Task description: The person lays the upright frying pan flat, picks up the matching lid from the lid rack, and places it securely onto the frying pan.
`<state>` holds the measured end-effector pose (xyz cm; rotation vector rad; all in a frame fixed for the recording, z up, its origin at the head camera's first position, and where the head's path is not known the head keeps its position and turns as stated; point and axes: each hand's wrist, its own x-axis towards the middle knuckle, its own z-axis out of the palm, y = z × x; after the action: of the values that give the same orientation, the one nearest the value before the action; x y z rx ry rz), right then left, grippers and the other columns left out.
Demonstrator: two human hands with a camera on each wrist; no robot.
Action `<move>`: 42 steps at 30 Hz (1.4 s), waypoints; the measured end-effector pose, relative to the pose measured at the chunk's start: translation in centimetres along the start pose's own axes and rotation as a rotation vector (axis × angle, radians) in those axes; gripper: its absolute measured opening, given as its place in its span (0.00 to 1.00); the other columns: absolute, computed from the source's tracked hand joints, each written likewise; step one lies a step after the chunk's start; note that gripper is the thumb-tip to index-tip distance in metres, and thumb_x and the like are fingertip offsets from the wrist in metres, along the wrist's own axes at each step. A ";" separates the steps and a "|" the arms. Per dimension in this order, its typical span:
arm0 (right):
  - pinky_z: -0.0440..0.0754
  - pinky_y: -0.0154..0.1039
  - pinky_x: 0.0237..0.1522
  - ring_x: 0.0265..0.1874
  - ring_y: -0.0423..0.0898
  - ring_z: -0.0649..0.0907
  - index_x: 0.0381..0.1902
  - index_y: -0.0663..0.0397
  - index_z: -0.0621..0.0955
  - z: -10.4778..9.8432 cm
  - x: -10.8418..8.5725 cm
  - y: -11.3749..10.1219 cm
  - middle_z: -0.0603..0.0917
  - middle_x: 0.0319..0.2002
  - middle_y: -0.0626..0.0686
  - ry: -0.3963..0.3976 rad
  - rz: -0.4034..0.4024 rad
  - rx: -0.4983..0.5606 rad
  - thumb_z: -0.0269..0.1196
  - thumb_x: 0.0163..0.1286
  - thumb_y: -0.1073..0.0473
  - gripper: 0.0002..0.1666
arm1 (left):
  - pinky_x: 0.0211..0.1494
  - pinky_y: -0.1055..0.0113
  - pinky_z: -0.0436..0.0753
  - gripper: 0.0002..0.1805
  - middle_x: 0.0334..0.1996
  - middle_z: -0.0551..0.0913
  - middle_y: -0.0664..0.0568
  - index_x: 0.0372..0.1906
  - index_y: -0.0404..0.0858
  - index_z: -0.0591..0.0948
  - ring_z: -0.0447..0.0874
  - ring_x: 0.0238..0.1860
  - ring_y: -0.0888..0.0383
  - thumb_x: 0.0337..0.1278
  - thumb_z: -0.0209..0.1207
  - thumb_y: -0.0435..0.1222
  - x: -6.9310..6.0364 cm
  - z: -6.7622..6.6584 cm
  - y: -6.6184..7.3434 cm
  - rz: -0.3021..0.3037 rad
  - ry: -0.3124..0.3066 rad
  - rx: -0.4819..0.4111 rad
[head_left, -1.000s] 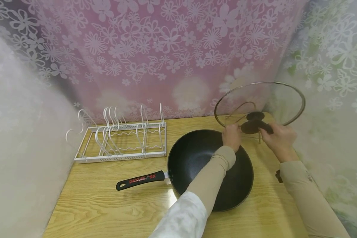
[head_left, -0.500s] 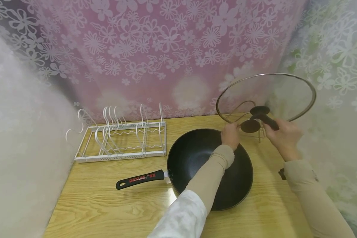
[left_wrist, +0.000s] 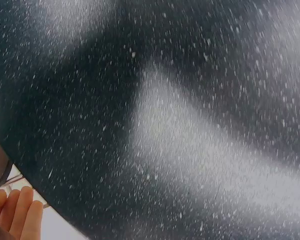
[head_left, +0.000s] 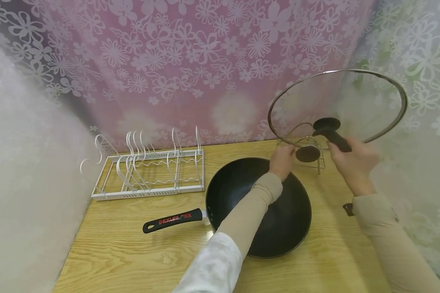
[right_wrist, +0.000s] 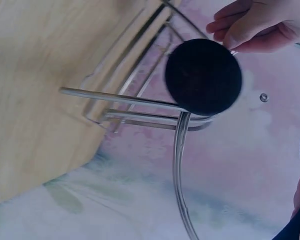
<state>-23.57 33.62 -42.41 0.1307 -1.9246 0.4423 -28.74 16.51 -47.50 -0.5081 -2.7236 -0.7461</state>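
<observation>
My right hand (head_left: 359, 162) grips the black handle (head_left: 335, 138) of a glass pan lid (head_left: 366, 101), which is tilted up with its metal rim around it. At the back right stands a small wire lid rack (head_left: 320, 162) bearing a black disc (head_left: 308, 154). My left hand (head_left: 281, 160) pinches the rack's wire beside that disc, as the right wrist view also shows. Below my left arm lies a black wok (head_left: 238, 191), its long handle (head_left: 174, 221) pointing left. Wok surface fills most of the left wrist view, with my fingers (left_wrist: 25, 215) at the lower left.
A white wire rack (head_left: 150, 191) with upright loops stands at the back left of the wooden table (head_left: 124, 256). Pink floral curtain (head_left: 190, 61) hangs behind, and pale coverings (head_left: 425, 195) close in both sides.
The lid has risen and shifted right in my right hand, away from the lid rack. My left hand stays at the rack, nearly still.
</observation>
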 end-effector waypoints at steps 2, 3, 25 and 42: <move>0.53 0.42 0.17 0.10 0.57 0.71 0.17 0.68 0.80 -0.3 0.6 -0.5 0.80 0.15 0.65 0.004 0.024 0.002 0.69 0.58 0.51 0.24 | 0.28 0.78 0.76 0.08 0.27 0.86 0.62 0.37 0.46 0.88 0.79 0.25 0.69 0.69 0.59 0.36 0.1 -0.5 -0.2 0.025 0.016 -0.018; 0.54 0.43 0.18 0.10 0.54 0.69 0.17 0.68 0.80 -0.4 0.8 -0.8 0.80 0.15 0.64 0.009 0.036 0.002 0.69 0.58 0.50 0.25 | 0.27 0.78 0.75 0.09 0.26 0.85 0.62 0.36 0.46 0.88 0.78 0.24 0.69 0.69 0.58 0.36 0.1 -0.8 -0.2 0.037 0.025 -0.025; 0.48 0.25 0.23 0.11 0.46 0.64 0.13 0.63 0.81 -4.1 5.3 -6.4 0.77 0.11 0.61 0.108 0.040 0.044 0.64 0.55 0.46 0.26 | 0.36 0.83 0.74 0.04 0.29 0.86 0.59 0.37 0.40 0.88 0.78 0.30 0.72 0.59 0.63 0.33 -0.7 -8.6 0.7 0.039 0.039 -0.540; 0.54 0.20 0.25 0.19 0.17 0.61 0.13 0.65 0.83 -7.4 6.0 -9.5 0.77 0.11 0.63 0.132 0.079 0.173 0.69 0.49 0.49 0.23 | 0.42 0.79 0.80 0.10 0.39 0.86 0.55 0.49 0.41 0.84 0.80 0.37 0.72 0.64 0.62 0.34 -6.7 -16.3 -0.4 0.173 -0.026 -0.738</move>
<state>-16.67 28.26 -32.21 0.1347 -1.7653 0.6551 -20.15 5.73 -36.45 -0.8850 -2.3059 -1.6950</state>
